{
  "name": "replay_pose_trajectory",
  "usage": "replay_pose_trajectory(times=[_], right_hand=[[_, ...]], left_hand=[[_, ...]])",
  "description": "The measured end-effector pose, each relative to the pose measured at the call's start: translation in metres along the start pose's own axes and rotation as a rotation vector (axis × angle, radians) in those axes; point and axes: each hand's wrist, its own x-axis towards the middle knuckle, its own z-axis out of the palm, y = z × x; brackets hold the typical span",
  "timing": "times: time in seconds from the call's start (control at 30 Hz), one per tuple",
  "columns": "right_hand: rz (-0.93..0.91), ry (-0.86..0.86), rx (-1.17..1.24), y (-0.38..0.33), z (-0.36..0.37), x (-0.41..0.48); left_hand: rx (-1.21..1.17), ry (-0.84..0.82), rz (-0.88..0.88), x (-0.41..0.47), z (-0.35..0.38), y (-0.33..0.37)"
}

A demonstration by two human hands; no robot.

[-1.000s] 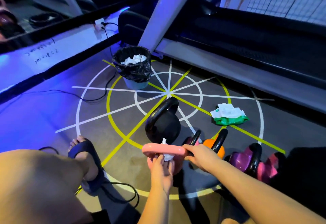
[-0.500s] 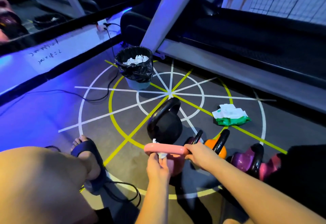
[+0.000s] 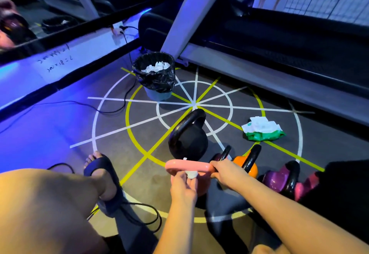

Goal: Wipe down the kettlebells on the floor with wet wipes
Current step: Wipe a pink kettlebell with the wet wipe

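Our left hand (image 3: 183,185) pinches the wipe (image 3: 191,174) against the handle of the pink kettlebell (image 3: 177,165), at 6 o'clock of the black kettlebell (image 3: 187,143); the wipe has slid rightward to mid-handle, so we judge the handle wiping unfinished, while our right hand (image 3: 225,171) grips the handle's 3 o'clock end.

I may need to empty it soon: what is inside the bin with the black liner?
Crumpled white wipes lie piled inside the bin, close to its rim. Whatever sits beneath them is covered by the wipes and the black liner.
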Motion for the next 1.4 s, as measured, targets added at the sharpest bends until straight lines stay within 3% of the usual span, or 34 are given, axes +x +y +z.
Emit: replay_pose_trajectory(times=[0.17, 0.4, 0.7, 0.8, 1.17, 1.4], right_hand=[[-0.013, 0.007, -0.002, 0.003, 0.002, -0.001], [0.001, -0.018, -0.032, 0.001, 0.000, 0.002], [0.011, -0.023, -0.066, -0.002, -0.001, 0.004], [0.007, -0.019, -0.078, -0.002, 0.000, 0.004], [0.007, 0.015, -0.063, 0.001, 0.003, 0.002], [-0.004, 0.029, -0.044, 0.002, 0.005, 0.000]], left_hand=[[0.011, 0.086, 0.056, 0.009, -0.003, 0.014], [0.159, -0.066, 0.102, -0.006, -0.007, -0.003], [0.144, 0.082, 0.114, 0.014, -0.016, 0.020], [0.167, 0.014, 0.143, -0.001, -0.016, 0.008], [0.015, 0.029, 0.134, 0.015, -0.012, 0.033], [0.118, 0.068, 0.033, 0.024, -0.023, 0.034]])
